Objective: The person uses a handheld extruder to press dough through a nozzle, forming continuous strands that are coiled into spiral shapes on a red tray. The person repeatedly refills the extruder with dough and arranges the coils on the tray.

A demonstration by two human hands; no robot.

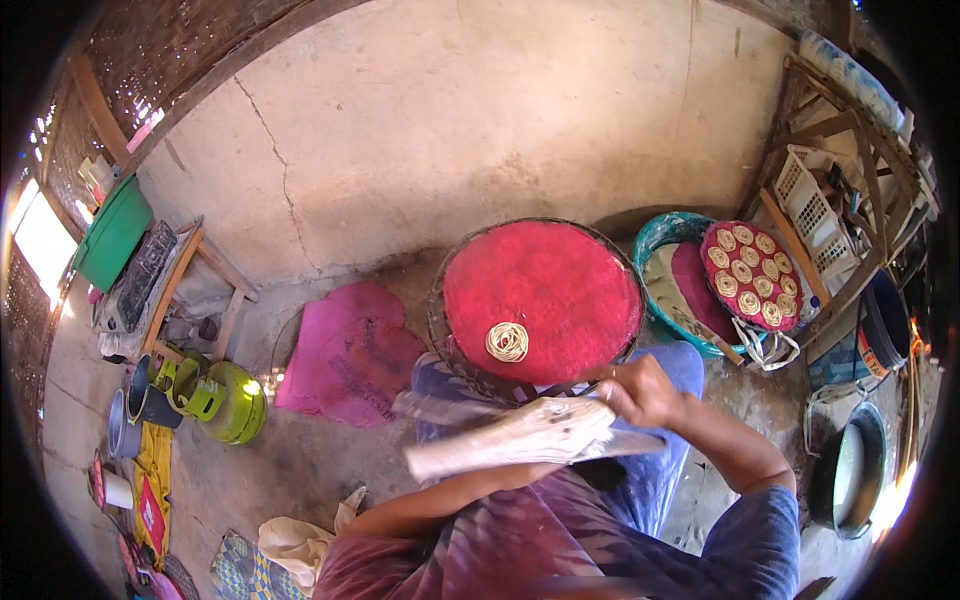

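My right hand (640, 390) has its fingers closed on a long, pale, motion-blurred object (510, 435), perhaps cloth or wood, held above my lap. My left forearm (420, 505) reaches under that object, and the hand at its end is hidden. Just beyond sits a round tray (540, 280) with a fuzzy red surface and a dark rim, over my blue-clad knees. A single coiled pale-yellow strand nest (507, 341) lies on its lower left part.
At right are a teal basin (655, 240), a round tray (715, 250) of several coils, a wooden rack (850, 130) and dark tub (850, 470). A pink cloth (340, 360), green gas cylinder (230, 400) and low stand (220, 260) are at left, a cracked wall (450, 130) ahead.
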